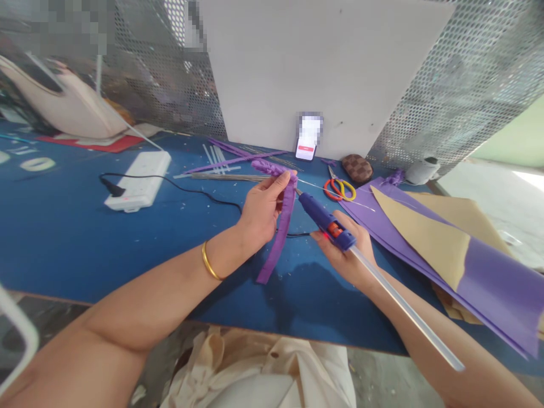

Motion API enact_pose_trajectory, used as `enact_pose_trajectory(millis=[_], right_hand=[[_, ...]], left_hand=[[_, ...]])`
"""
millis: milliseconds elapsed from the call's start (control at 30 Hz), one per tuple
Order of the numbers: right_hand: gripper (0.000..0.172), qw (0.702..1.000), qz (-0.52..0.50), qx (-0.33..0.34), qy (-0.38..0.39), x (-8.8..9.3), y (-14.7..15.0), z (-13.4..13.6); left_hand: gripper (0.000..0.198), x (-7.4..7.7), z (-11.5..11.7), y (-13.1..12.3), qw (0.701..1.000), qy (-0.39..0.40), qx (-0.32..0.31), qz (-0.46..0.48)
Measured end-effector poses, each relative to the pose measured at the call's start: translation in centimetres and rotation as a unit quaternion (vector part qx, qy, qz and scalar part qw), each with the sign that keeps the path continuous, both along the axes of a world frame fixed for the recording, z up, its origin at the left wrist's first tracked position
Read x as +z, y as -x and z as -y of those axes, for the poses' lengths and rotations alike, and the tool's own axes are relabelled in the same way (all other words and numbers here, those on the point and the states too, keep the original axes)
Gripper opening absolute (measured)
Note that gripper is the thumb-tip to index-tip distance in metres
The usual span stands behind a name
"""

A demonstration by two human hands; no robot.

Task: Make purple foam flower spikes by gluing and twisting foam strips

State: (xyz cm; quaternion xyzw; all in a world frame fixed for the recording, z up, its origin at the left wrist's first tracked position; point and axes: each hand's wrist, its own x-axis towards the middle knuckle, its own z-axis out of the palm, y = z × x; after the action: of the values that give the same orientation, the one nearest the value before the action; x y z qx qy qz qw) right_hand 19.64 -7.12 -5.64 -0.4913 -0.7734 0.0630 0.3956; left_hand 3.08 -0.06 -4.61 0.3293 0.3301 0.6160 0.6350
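Over the blue table, my left hand [264, 207] pinches a purple paper strip [278, 243] near its upper end. The strip hangs down toward the table, while its gathered, frilled part [270, 166] extends left past my fingers along a thin wire [340, 191]. My right hand [352, 249] is closed around a blue hot glue gun [323, 218], whose metal nozzle points at the strip close to my left thumb. A long clear glue stick [408, 310] sticks out from the gun's back. Whether the nozzle touches the paper I cannot tell.
Red-and-yellow scissors [340, 190], a checkered pouch [357, 168] and a propped phone [309, 136] stand at the back. Purple and tan paper sheets [425, 238] cover the right side. A white power strip [140, 180] with a black cord lies left, near glue sticks [219, 158] and wires.
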Motion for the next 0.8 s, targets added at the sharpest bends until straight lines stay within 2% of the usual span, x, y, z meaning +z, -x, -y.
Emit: enact_pose_trajectory(millis=[800], right_hand=[[0.034,1.000,0.027,0.002,0.001,0.30,0.19,0.35]], left_hand=[[0.018,0.40,-0.11,0.07,1.000,-0.007,0.006,0.011]])
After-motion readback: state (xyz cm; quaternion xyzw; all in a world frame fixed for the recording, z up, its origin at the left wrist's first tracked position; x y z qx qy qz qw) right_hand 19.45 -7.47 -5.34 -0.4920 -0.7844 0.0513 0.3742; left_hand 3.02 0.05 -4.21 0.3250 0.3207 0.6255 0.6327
